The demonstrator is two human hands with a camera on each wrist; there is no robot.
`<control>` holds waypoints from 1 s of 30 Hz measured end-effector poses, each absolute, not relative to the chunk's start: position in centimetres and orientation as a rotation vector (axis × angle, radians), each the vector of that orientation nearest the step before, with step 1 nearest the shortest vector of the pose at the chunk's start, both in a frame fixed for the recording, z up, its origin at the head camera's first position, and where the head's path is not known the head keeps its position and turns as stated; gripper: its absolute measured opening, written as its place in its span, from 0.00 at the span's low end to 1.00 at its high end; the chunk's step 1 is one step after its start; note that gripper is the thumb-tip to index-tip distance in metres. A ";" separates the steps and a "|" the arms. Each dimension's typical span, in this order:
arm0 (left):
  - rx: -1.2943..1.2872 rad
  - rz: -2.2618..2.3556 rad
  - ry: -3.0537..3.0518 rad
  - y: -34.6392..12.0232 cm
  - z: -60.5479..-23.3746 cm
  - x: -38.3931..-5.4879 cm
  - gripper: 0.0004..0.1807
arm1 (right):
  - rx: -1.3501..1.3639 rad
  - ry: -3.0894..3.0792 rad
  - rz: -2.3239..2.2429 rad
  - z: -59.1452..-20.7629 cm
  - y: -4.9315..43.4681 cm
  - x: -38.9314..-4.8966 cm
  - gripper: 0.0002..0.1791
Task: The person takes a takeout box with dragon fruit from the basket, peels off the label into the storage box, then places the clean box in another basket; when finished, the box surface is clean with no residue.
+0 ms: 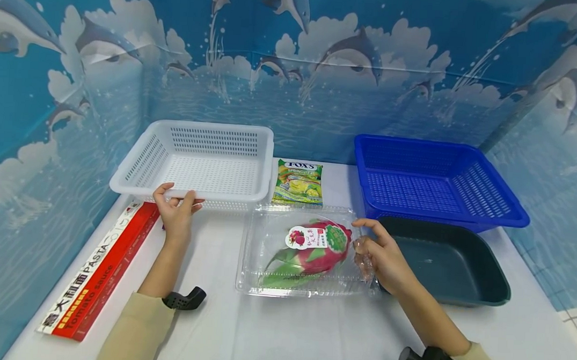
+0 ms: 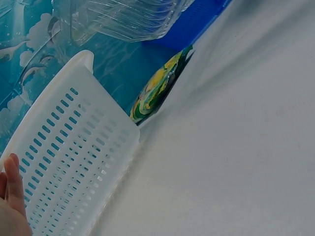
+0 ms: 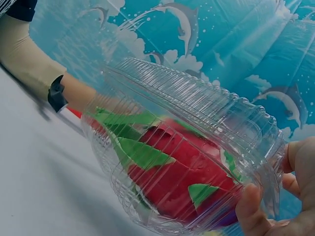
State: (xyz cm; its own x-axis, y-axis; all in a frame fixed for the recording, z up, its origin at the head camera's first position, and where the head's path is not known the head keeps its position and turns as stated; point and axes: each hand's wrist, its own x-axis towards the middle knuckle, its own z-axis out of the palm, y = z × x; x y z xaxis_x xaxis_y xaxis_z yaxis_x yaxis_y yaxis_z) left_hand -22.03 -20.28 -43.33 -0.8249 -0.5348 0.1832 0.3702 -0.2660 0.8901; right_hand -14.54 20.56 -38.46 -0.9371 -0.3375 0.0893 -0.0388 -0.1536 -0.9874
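Note:
My right hand (image 1: 386,259) pinches the right edge of a clear plastic clamshell box (image 1: 259,238), thumb on one side and fingers on the other. Through the lid shows a pink dragon fruit (image 3: 177,167) with green scales and a white label (image 1: 307,238). In the left wrist view the box (image 2: 133,19) hangs above the table. At the front rim of the white basket (image 1: 210,199), my left hand (image 1: 176,212) grips the edge, with fingers (image 2: 15,184) along the outer wall. The basket holds nothing.
A yellow-green FOX'S candy bag (image 1: 299,183) lies between the white basket and a blue basket (image 1: 442,208). In front of the blue one stands a dark green tray (image 1: 449,262). The red-and-white pasta box (image 1: 101,268) lies along the left edge. A dolphin-print curtain (image 1: 253,98) backs the table.

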 end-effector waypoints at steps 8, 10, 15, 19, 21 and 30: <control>0.199 -2.127 -1.399 -20.2 -43.2 -22.1 0.23 | -0.377 1.890 -2.241 -40.9 19.8 -13.9 0.23; 0.196 -2.124 -1.408 -20.2 -43.2 -22.1 0.24 | -0.362 1.891 -2.241 -41.3 19.7 -13.8 0.23; 0.203 -2.128 -1.415 -20.3 -43.3 -22.1 0.27 | -0.350 1.899 -2.240 -42.1 19.5 -13.7 0.23; 0.202 -2.132 -1.414 -20.3 -43.3 -22.1 0.25 | -0.355 1.894 -2.257 -42.6 19.3 -13.6 0.23; 0.199 -2.128 -1.420 -20.3 -43.4 -22.0 0.25 | -0.351 1.900 -2.258 -42.7 19.2 -13.5 0.23; 0.211 -2.126 -1.429 -20.3 -43.3 -22.0 0.25 | -0.312 1.980 -2.231 -42.9 19.0 -13.4 0.24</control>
